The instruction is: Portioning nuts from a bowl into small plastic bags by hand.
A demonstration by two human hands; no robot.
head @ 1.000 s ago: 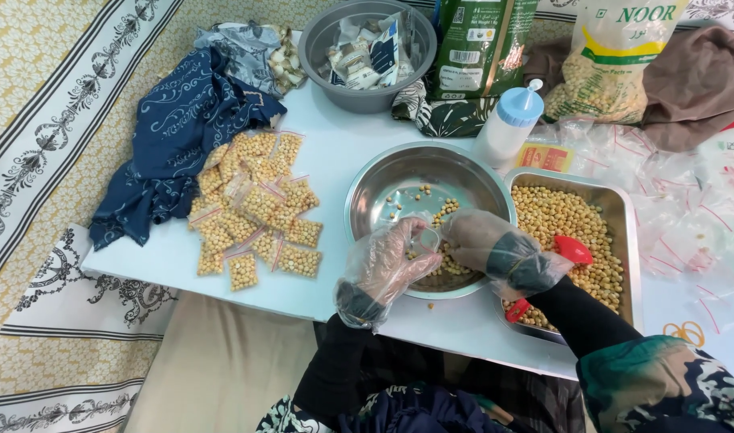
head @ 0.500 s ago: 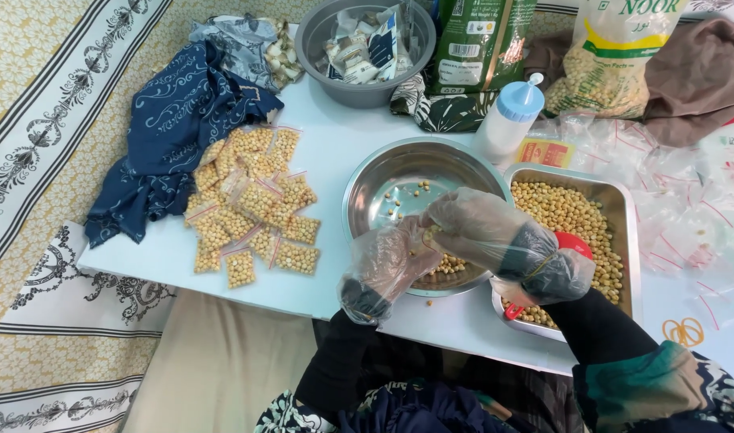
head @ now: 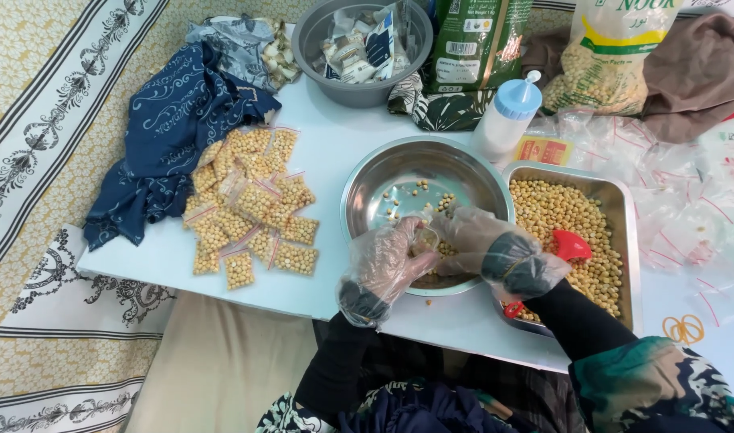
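White table [head: 335, 144] with heaped small sealed chickpea bags [head: 250, 200]; gloved left hand [head: 387, 261] and right hand [head: 483, 244], grips closed on one small bag [head: 424, 240] over steel bowl [head: 383, 172].

Home floor, patterned mat [head: 30, 120], low table [head: 335, 136]

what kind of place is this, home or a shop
Probably a home: a low white table stands over patterned floor cushions. Both gloved hands work over a steel bowl, beside many small filled bags.
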